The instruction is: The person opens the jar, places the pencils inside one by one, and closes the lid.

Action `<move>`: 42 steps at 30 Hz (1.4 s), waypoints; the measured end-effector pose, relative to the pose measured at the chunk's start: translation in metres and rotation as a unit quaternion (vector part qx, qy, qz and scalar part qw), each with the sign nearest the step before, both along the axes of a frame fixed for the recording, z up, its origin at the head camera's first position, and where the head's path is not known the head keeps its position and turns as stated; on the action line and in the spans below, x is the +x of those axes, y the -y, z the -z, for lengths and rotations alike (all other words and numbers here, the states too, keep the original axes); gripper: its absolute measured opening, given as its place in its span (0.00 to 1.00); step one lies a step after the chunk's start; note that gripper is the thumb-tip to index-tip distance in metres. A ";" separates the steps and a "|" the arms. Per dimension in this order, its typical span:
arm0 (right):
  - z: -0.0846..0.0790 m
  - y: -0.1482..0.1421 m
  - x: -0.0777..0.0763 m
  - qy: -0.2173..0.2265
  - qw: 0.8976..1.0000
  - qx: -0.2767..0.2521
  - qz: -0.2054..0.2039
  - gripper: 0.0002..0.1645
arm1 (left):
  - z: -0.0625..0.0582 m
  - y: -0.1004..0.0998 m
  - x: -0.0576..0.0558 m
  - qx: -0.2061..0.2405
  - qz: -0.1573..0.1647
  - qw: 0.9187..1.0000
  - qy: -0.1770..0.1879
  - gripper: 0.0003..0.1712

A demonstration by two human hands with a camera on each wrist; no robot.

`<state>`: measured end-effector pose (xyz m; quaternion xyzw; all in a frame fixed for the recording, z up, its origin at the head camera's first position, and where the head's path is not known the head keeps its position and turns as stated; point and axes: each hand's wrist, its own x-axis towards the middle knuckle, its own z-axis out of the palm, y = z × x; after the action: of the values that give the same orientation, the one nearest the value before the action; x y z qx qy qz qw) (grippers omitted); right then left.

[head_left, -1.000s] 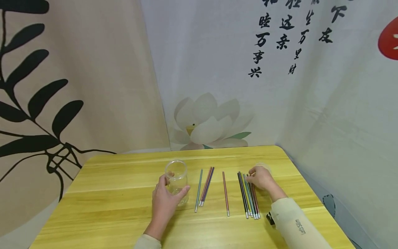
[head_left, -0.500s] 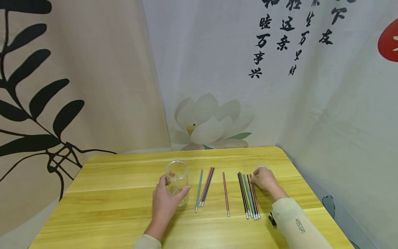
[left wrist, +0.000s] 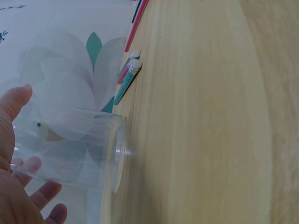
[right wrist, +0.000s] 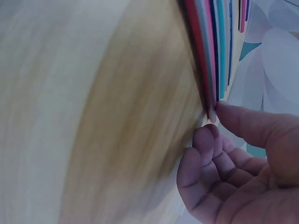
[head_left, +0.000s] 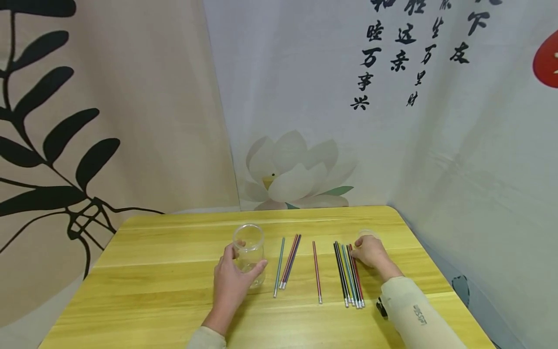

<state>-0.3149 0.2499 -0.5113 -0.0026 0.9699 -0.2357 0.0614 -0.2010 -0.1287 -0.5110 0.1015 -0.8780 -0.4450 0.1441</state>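
Pencil row being worked from its far end; jar being steadied (clock centred on the lone pencil [head_left: 317, 271]).
Nearest, the pencil row [head_left: 348, 276] is lying at 3 o'clock; beyond, at 10, the upright clear jar [head_left: 253, 254] is being encircled by the left hand [head_left: 233, 281]; farthest, at 2, the row's tip is being pinched by the right hand's [head_left: 369, 251] thumb and curled fingers, how many pencils being unclear. Picking is apparently under way; separating one pencil is seemingly being called for next.

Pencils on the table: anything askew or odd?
One red pencil lies alone between the trio at left and the bundle at right, so it looks stray. No spill or damage visible.
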 end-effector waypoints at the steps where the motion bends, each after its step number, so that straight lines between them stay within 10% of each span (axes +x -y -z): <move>1: 0.000 0.000 0.000 0.001 1.000 0.001 -0.001 0.22 | 0.000 0.000 0.000 -0.001 0.000 1.000 0.001 0.49; 42: 0.006 -0.003 -0.006 -0.003 1.000 0.026 -0.003 0.20 | 0.003 0.001 -0.001 -0.002 -0.004 1.000 0.005 0.54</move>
<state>-0.3205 0.2527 -0.5176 -0.0043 0.9759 -0.2102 0.0588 -0.2020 -0.1294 -0.5135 0.1072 -0.8792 -0.4422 0.1415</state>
